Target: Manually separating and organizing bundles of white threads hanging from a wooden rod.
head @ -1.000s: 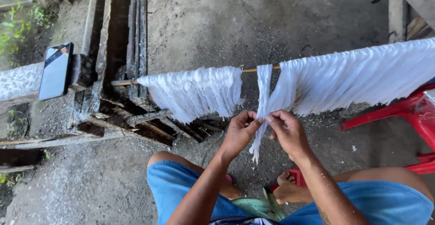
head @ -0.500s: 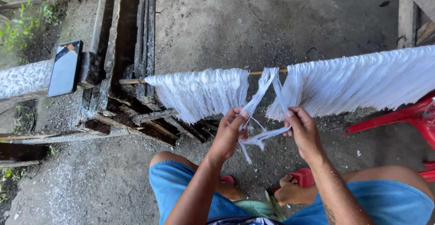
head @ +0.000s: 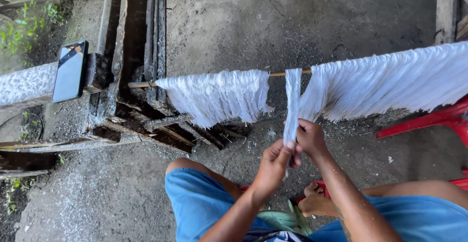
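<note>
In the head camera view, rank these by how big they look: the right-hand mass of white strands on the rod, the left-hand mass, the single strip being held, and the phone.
1. Right-hand mass of white strands
2. Left-hand mass
3. Held strip and phone: look alike, so unranked.

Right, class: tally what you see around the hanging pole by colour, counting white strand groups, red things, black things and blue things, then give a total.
White: 3, the left bunch of strands, the single hank held by both hands, the right curtain of strands
Red: 2, plastic chair, sandal
Black: 1, smartphone
Blue: 1, shorts
Total: 7
</note>
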